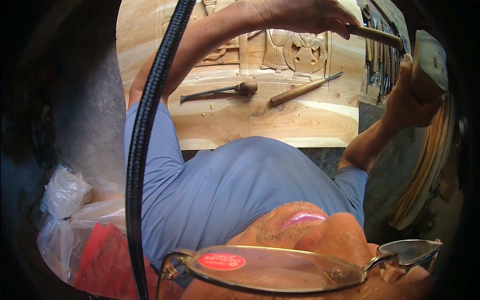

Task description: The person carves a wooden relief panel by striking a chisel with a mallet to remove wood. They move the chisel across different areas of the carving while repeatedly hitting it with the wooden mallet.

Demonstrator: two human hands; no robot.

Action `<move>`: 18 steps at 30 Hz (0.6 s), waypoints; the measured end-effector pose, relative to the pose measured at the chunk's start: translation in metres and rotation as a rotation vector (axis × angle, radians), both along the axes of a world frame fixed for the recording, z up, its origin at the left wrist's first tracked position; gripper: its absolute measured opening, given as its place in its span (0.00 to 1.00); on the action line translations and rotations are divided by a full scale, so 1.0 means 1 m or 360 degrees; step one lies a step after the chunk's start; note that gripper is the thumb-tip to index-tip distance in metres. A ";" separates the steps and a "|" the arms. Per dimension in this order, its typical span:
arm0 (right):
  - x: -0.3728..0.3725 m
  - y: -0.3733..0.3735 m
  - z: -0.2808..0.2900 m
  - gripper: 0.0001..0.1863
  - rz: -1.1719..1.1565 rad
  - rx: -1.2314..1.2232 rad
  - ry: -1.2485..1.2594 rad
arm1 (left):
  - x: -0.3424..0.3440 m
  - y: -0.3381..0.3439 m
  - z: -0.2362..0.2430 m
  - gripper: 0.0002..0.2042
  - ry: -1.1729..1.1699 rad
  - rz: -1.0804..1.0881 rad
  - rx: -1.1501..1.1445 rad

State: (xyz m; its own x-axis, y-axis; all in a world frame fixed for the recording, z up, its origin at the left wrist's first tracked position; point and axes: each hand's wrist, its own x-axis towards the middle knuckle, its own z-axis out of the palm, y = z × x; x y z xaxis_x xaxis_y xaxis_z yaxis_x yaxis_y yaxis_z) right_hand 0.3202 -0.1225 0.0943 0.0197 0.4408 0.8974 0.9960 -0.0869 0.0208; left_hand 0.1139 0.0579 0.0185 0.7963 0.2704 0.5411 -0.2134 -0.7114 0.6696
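At the upper right, my left hand (317,17) reaches across the board and is closed round the wooden handle of a chisel (375,36). The handle points right, and its dark metal end meets a pale, thick block (429,65); most of the blade is hidden. My right hand (412,102) grips that block from below, thumb raised beside the metal. On the carved wooden board (305,122) lie two more tools: a carving chisel with a short rounded handle (246,88), and a long-handled chisel with a thin metal shaft (300,91).
Relief carving (302,52) covers the board's far part. Many hand tools (380,57) lie in a row beyond its right edge. Curved wooden strips (425,165) stand at the right. Clear plastic bags (67,192) and red material (102,252) sit at the lower left. A black braided cable (145,112) crosses the view.
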 end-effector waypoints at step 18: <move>-0.021 -0.007 0.006 0.33 0.0061 0.0048 -0.0108 | -0.005 -0.005 0.028 0.12 0.0471 -0.0334 -0.0184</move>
